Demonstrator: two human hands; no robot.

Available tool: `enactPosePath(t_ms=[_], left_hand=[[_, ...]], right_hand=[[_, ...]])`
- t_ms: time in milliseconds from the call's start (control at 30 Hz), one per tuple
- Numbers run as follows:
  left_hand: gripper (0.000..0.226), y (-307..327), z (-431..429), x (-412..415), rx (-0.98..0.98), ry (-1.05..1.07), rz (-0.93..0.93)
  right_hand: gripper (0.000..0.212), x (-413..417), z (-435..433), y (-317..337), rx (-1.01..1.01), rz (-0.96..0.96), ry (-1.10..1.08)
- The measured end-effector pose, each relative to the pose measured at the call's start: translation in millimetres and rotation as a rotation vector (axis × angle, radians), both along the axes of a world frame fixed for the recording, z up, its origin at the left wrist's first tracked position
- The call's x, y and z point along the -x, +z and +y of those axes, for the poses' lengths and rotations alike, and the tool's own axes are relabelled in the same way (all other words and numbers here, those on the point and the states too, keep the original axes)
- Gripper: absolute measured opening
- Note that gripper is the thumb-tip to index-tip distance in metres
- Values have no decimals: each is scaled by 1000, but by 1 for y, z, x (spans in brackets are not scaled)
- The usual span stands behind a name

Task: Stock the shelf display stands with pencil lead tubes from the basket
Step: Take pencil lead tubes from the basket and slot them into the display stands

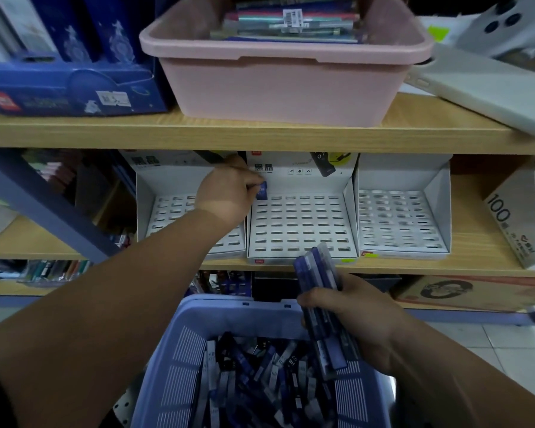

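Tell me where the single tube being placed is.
In the head view, left of centre: the left hand pinches the tube at the back left corner of the middle stand, beside the left stand.

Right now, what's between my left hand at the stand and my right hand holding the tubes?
The slotted panel of the middle display stand, slots there empty, in the head view.

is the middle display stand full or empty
Nearly empty: middle display stand slots are bare, except one blue lead tube pinched by the left hand at back-left.
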State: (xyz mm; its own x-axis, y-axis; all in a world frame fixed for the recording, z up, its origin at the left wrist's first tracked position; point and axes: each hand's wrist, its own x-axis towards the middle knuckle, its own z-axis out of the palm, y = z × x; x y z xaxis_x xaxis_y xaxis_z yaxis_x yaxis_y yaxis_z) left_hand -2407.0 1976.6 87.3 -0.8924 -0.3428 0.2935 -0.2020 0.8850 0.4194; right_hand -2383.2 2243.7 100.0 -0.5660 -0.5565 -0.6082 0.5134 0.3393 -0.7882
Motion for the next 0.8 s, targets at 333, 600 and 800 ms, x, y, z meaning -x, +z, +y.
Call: enactPosePath(t_ms=[333, 600, 800], left_hand=[[46, -10, 20, -39, 29, 67, 46], [32, -26, 50, -48, -339, 422, -40], [9, -20, 49, -50, -329, 459, -112]], right_hand=[[20, -1, 6, 5, 27, 17, -21], [23, -7, 13, 11, 59, 15, -32], [19, -10, 18, 11, 68, 30, -17]])
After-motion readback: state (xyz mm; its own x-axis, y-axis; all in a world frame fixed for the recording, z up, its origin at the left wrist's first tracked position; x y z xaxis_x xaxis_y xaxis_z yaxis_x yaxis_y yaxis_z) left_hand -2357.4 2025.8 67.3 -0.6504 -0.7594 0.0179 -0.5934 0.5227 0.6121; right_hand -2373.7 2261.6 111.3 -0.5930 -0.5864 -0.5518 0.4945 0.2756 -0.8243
